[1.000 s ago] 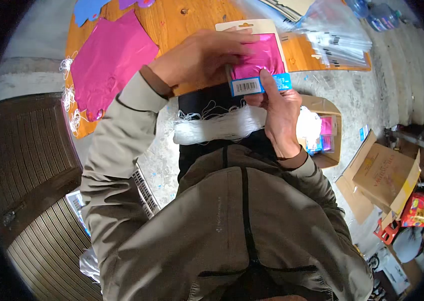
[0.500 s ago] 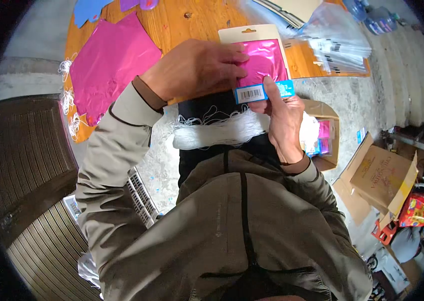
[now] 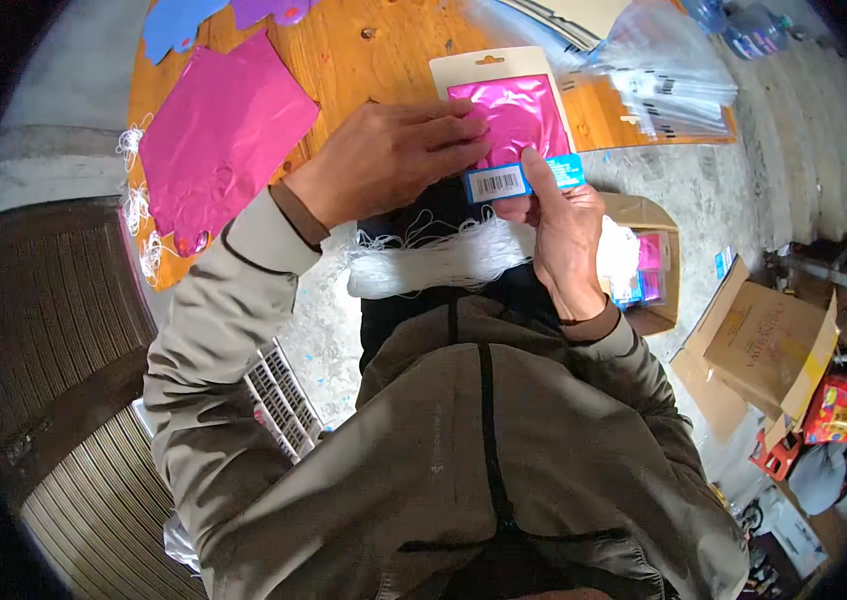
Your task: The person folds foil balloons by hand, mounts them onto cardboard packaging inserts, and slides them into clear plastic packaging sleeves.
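Observation:
A retail pack [image 3: 513, 120] lies tilted over the table's near edge, with shiny pink foil in a clear sleeve, a cream hanging card at its top and a blue barcode label [image 3: 499, 184] across its lower end. My right hand [image 3: 565, 235] grips that lower end, thumb on top and fingers beneath. On the pack's left side rest the stretched fingers of my left hand [image 3: 393, 155]; its thumb is hidden. Across my lap below is a hank of white string [image 3: 438, 262].
On the wooden table [image 3: 373, 65] lie a flat pink foil piece [image 3: 228, 140], blue and purple pieces, small string bundles at the left edge and clear plastic bags [image 3: 668, 85]. Right of my lap stands a carton [image 3: 658, 315] with similar packs; farther right is another open box [image 3: 768, 335].
My left hand has shifted slightly lower, its fingers drawing back a little toward the pack's left edge. The right hand keeps its hold on the lower end.

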`<state>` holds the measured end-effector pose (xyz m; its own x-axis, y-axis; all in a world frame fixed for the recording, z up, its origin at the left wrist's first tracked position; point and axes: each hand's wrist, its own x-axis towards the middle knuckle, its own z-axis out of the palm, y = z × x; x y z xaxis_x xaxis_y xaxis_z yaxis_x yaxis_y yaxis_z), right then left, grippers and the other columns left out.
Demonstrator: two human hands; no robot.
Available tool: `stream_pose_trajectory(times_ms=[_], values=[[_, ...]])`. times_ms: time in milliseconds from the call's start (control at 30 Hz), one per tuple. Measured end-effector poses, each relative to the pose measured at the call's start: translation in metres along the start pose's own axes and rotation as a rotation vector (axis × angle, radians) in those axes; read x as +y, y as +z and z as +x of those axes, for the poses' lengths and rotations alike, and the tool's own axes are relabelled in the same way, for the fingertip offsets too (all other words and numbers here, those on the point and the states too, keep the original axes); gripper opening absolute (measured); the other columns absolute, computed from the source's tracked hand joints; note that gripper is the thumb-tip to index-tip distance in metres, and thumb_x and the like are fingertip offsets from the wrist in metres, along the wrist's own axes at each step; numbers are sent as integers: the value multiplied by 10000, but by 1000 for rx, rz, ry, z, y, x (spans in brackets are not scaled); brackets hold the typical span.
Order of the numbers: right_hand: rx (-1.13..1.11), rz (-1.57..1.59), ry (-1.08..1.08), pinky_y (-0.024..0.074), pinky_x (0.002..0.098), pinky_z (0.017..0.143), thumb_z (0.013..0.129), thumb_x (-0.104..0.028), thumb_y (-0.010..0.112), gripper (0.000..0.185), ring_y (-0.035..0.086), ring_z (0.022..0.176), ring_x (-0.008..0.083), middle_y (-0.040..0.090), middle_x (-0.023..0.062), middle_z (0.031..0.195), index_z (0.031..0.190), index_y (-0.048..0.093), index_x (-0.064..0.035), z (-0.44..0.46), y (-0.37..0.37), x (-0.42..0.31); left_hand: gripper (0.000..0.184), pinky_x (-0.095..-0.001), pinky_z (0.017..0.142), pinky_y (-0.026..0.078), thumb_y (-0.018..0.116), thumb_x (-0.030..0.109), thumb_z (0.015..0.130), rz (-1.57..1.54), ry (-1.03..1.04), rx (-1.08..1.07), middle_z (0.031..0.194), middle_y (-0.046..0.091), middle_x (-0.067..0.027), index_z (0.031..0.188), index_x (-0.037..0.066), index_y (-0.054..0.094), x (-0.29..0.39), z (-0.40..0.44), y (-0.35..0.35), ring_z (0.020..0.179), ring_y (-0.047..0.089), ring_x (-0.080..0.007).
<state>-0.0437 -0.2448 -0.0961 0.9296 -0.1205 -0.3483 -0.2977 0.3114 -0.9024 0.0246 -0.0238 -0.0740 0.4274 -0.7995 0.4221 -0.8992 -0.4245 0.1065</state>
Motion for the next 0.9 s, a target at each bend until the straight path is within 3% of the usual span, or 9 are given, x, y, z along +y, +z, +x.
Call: stream_pose_trajectory(times_ms=[267, 467, 567, 767, 900], values=[[-17, 29, 17, 563, 268, 591, 972, -307, 733, 292, 673, 593, 131, 725, 73, 743, 868, 726, -34, -2, 2, -4, 444, -374, 820, 616, 668, 182, 832, 81, 62, -35, 1267, 705, -16, 1275, 200, 690, -1, -4, -4, 1189, 682, -241], [-17, 27, 22, 552, 264, 574, 970, -305, 736, 293, 662, 578, 129, 717, 72, 731, 855, 723, -36, 0, 0, -1, 394, -357, 770, 622, 664, 210, 819, 146, 10, -96, 1127, 714, -23, 1208, 156, 703, 12, 4, -2, 1151, 696, -241], [-10, 35, 16, 548, 265, 571, 968, -304, 738, 296, 656, 570, 127, 713, 71, 722, 848, 721, -34, 1, 0, -2, 404, -367, 778, 624, 668, 166, 807, 149, 14, 17, 1076, 709, -27, 1209, 139, 699, 20, 4, -1, 1125, 702, -263], [1, 30, -5, 546, 272, 573, 970, -293, 734, 292, 646, 566, 122, 712, 69, 720, 844, 721, -30, 0, -1, 2, 425, -388, 917, 598, 660, 27, 814, 15, -160, 1, 1207, 678, -87, 1228, 108, 705, 32, -10, -1, 1177, 672, -301], [3, 51, -10, 546, 269, 582, 979, -274, 723, 276, 642, 581, 112, 712, 65, 732, 848, 722, -31, -7, -2, 4, 399, -374, 951, 582, 667, 11, 852, -94, -204, 19, 1260, 658, -113, 1241, 90, 702, 35, -12, -5, 1193, 659, -312]])
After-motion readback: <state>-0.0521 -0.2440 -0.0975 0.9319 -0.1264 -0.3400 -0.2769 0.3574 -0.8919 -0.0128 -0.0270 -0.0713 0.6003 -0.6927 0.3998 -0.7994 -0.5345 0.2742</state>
